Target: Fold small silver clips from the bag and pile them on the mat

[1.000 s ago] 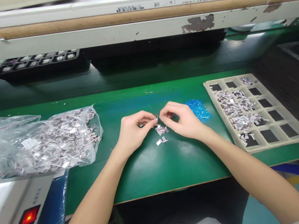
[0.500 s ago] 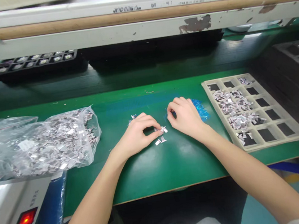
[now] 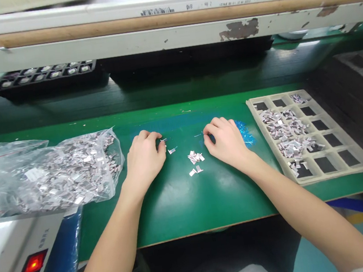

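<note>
My left hand (image 3: 145,160) rests on the green mat left of centre, thumb and index finger close together near some small metallic pieces (image 3: 172,151); anything in its fingertips is too small to name. My right hand (image 3: 225,140) is curled, its fingertips closed around the end of a thin blue strand (image 3: 198,134) that points left. Beside the right hand lies a pile of small blue pieces (image 3: 244,133), partly hidden by it. Between the hands, nearer to me, sits a little heap of silvery flat pieces (image 3: 195,157), with a few more (image 3: 196,170) just below.
A clear plastic bag (image 3: 73,171) full of silvery pieces lies at the left. On the right stands a cream compartment tray (image 3: 338,172), partly filled. A black tray (image 3: 46,84) sits at the back under the shelf (image 3: 91,49). A machine with a lit red switch (image 3: 33,265) is at the lower left.
My left hand has moved left and away from the small heap, uncovering it, to the pieces further left. My right hand has stayed nearly in place; the thin strand now shows at its fingertips.
</note>
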Tool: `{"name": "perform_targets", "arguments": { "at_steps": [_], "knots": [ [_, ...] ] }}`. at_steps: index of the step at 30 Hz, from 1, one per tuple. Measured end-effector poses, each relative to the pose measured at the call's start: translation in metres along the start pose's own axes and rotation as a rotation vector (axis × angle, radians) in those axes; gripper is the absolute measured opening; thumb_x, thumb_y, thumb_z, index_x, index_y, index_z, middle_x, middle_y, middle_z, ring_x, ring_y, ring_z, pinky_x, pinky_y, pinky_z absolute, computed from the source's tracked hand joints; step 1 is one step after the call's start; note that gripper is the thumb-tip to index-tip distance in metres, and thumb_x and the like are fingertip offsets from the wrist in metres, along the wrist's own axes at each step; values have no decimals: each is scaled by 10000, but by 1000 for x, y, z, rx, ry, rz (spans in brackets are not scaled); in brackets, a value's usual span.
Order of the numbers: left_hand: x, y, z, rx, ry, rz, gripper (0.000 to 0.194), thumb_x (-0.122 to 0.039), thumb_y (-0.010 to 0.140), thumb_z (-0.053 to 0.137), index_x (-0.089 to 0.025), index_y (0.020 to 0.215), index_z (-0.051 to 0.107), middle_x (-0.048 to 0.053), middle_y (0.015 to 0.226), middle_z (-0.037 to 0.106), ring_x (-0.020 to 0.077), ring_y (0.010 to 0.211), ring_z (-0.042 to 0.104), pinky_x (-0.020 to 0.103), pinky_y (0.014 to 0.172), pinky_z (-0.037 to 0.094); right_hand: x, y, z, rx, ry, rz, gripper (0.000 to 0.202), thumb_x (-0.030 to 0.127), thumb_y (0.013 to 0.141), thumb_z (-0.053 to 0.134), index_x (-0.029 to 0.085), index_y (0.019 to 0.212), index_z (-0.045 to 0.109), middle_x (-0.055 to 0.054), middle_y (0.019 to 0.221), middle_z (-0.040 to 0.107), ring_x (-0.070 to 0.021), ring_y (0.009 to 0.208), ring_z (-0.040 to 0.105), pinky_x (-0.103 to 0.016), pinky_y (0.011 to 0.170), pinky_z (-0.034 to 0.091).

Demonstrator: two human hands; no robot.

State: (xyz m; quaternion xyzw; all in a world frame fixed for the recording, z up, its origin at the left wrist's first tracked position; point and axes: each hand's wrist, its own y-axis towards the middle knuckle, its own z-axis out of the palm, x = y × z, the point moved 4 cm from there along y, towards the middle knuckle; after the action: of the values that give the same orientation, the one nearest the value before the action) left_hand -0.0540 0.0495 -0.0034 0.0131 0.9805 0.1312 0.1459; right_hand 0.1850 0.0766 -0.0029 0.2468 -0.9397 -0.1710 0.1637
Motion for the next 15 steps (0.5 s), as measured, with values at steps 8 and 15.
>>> {"name": "perform_targets", "arguments": {
  "at_steps": [8, 15],
  "knots": [
    [6, 2, 4, -49, -110, 67, 125, -252, 939, 593, -209, 905, 706, 86, 917, 661, 241, 754, 641, 365, 689, 482, 3, 0, 0, 1, 95, -22, 188, 165, 986, 509, 197, 901, 673, -95, 963, 657, -258, 897, 557, -394, 776, 326],
    [-6, 3, -4, -17, -433, 8, 45, -233, 898, 672, -212, 879, 707, 27, 770, 711, 200, 688, 652, 333, 687, 517, 4, 0, 0, -2, 162, -22, 192, 173, 997, 502, 199, 939, 684, -91, 991, 672, -257, 925, 582, -402, 795, 363]
  ]
}}
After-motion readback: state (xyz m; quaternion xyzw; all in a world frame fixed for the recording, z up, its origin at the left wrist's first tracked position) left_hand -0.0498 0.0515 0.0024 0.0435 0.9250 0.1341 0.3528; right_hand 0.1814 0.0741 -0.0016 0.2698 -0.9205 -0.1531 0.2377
